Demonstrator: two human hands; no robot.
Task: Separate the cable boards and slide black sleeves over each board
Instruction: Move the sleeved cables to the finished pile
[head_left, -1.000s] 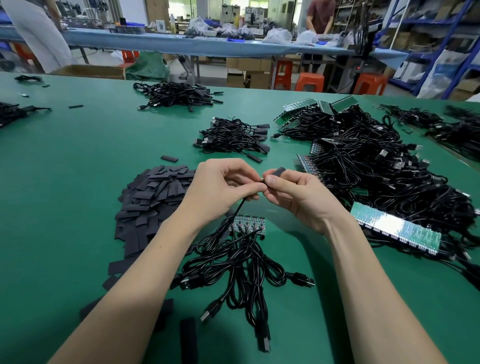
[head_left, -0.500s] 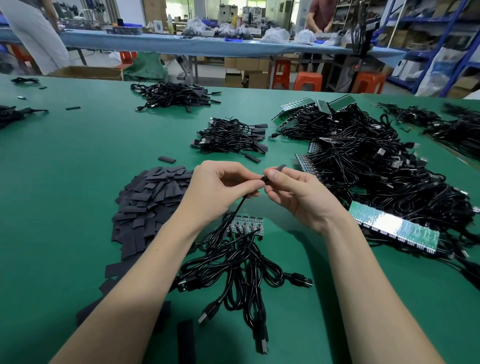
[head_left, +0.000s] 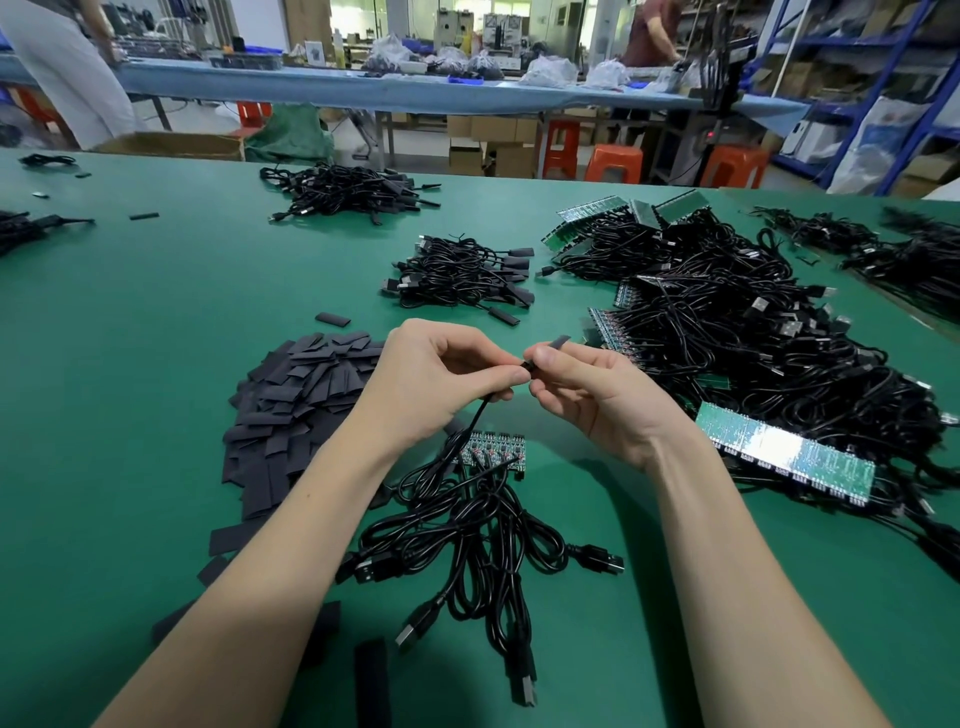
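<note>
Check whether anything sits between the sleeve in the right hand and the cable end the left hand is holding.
Nothing visible does. The right hand pinches the black sleeve and the left hand pinches the cable; their fingertips meet, hiding the board end, so I cannot tell how far the sleeve is on.

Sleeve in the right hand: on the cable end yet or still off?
Cannot tell. The sleeve juts past the right hand; the left hand pinches the cable; fingers hide the joint.
</note>
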